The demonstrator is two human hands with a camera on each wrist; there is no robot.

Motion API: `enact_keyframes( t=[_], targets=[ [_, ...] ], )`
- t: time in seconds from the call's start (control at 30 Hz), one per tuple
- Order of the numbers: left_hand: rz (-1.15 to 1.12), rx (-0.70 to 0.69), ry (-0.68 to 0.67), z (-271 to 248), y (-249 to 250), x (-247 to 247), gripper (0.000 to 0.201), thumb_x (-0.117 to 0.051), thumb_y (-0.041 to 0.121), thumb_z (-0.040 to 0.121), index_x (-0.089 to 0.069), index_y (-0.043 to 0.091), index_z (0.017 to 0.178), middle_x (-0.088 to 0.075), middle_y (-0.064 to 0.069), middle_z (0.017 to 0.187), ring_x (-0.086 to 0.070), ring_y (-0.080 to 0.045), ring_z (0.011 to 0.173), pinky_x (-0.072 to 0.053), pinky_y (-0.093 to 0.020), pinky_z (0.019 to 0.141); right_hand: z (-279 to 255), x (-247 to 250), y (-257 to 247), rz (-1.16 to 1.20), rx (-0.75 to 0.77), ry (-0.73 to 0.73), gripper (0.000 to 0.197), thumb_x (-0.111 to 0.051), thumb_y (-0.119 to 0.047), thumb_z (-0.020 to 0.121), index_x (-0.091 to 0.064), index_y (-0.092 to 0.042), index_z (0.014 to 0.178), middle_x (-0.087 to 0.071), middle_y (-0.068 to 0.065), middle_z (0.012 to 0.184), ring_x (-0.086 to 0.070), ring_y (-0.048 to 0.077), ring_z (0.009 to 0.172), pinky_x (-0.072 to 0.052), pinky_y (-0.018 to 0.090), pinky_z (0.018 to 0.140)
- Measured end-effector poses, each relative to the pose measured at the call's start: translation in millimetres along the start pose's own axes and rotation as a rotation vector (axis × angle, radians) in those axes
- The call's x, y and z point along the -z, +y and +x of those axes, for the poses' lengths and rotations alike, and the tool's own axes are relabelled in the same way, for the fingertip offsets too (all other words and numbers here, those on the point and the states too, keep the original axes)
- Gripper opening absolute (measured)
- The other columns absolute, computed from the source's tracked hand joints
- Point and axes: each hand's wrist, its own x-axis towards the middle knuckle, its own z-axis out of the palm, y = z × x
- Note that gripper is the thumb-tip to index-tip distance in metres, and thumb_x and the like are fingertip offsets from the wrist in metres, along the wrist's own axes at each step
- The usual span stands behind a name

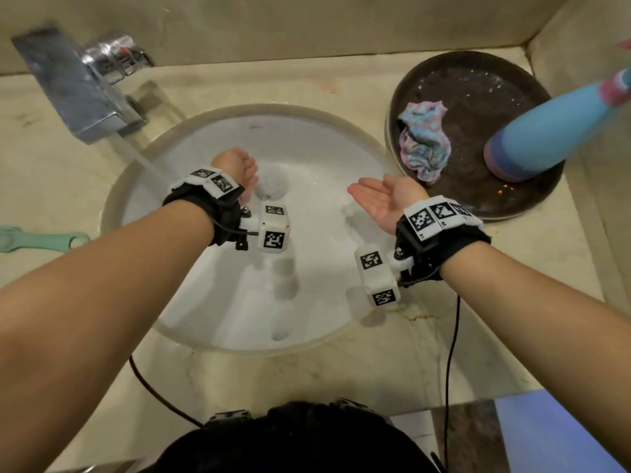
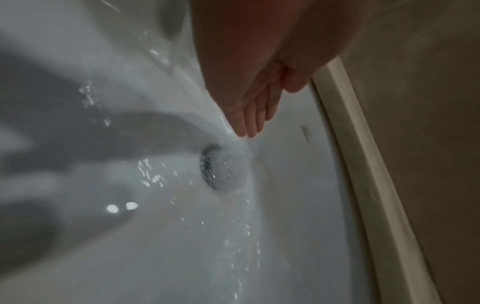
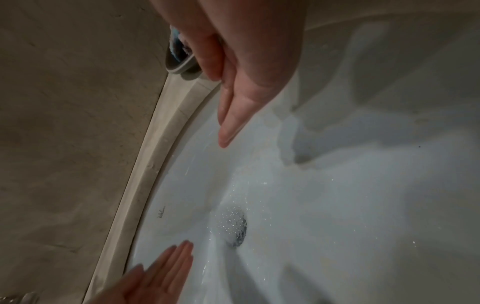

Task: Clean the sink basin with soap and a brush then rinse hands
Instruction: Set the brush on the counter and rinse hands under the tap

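Left hand (image 1: 239, 165) hangs under the chrome faucet's (image 1: 78, 93) stream, fingers straight and together, likely rinsing. Right hand (image 1: 386, 196) waits palm-up, spread, holding nothing. Round white sink basin (image 1: 307, 268) lies below both; mint-green brush (image 1: 37, 238) rests on the worktop.

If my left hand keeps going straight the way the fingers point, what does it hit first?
Probably the white basin wall just beside the foamy drain; the left hand points down there with nothing between, though depth is unclear.

Glossy white basin (image 1: 307, 302), chrome tap (image 1: 85, 93)
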Motion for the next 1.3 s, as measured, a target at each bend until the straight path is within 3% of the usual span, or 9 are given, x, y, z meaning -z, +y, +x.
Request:
enact_keyframes(
  t=[0.13,0.23,0.4,0.53,0.77,0.9,1.07,1.17,1.3],
  targets=[
    [-0.119,-0.001,0.073,7,-3,49,0.045,-0.02,0.023,0.104,-0.045,0.001,0.133,-0.051,-0.011,0.136,-0.051,-0.021,0.124,-0.042,-0.027,0.101,3,-5,7,-0.009,-0.012,0.012,0.044,-0.028,-0.019,0.104,-0.041,0.012,0.132,-0.047,0.026,0.136,-0.049,0.033,0.125,-0.045,0.032,0.095],
    [-0.291,-0.027,0.124,1,3,79,0.038,-0.023,0.016,0.103,-0.058,0.002,0.104,-0.058,-0.01,0.126,-0.058,-0.018,0.114,-0.05,-0.022,0.09,5,-11,16,-0.034,-0.015,0.017,0.044,-0.028,-0.02,0.104,-0.043,0.012,0.13,-0.048,0.026,0.134,-0.051,0.033,0.123,-0.056,0.027,0.072],
    [-0.601,-0.021,0.094,-4,11,105,0.03,-0.032,0.007,0.099,-0.057,0.005,0.085,-0.064,-0.008,0.06,-0.063,-0.013,0.052,-0.05,-0.019,0.048,9,-20,27,-0.061,-0.014,0.026,0.044,-0.029,-0.02,0.103,-0.044,0.011,0.13,-0.05,0.025,0.133,-0.054,0.032,0.121,-0.057,0.027,0.066],
    [-0.44,-0.035,-0.019,-14,11,89,0.027,-0.032,-0.001,0.093,-0.047,0.008,0.072,-0.057,0.0,0.054,-0.057,-0.004,0.051,-0.05,-0.011,0.06,9,-23,32,-0.072,-0.014,0.029,0.044,-0.028,-0.02,0.104,-0.044,0.011,0.129,-0.05,0.025,0.133,-0.054,0.032,0.12,-0.056,0.029,0.068],
    [-0.186,0.026,-0.244,-25,12,11,0.039,-0.021,0.015,0.103,-0.051,0.003,0.081,-0.066,-0.008,0.067,-0.064,-0.013,0.058,-0.052,-0.018,0.057,7,-15,19,-0.031,0.013,0.033,0.043,-0.03,-0.019,0.103,-0.046,0.012,0.127,-0.05,0.026,0.132,-0.053,0.033,0.121,-0.057,0.029,0.067],
    [-0.012,0.055,-0.312,-32,11,-29,0.039,-0.024,0.019,0.104,-0.051,-0.006,0.117,-0.057,-0.018,0.118,-0.058,-0.026,0.109,-0.048,-0.029,0.092,4,-14,9,-0.034,0.015,0.028,0.044,-0.028,-0.02,0.104,-0.045,0.012,0.128,-0.05,0.026,0.133,-0.052,0.032,0.122,-0.049,0.031,0.089],
    [0.019,0.077,-0.292,-22,9,-30,0.035,-0.024,0.021,0.104,-0.052,0.002,0.094,-0.049,-0.011,0.09,-0.053,-0.021,0.082,-0.043,-0.025,0.073,5,-14,3,-0.044,0.009,0.011,0.045,-0.027,-0.021,0.104,-0.044,0.012,0.13,-0.049,0.025,0.134,-0.05,0.031,0.124,-0.044,0.032,0.097],
    [0.049,0.049,-0.186,-13,11,-12,0.037,-0.026,0.022,0.104,-0.049,-0.003,0.119,-0.05,-0.014,0.131,-0.051,-0.025,0.118,-0.039,-0.033,0.102,6,-14,5,-0.051,0.013,0.01,0.044,-0.027,-0.02,0.104,-0.044,0.012,0.129,-0.05,0.025,0.134,-0.051,0.032,0.123,-0.045,0.032,0.095],
    [0.035,0.024,-0.116,-11,16,18,0.046,-0.025,0.025,0.104,-0.037,-0.004,0.137,-0.044,-0.017,0.14,-0.045,-0.027,0.129,-0.036,-0.033,0.105,6,-20,15,-0.07,0.007,0.009,0.043,-0.028,-0.019,0.104,-0.046,0.012,0.127,-0.051,0.026,0.132,-0.053,0.032,0.121,-0.051,0.033,0.085]
  ],
)
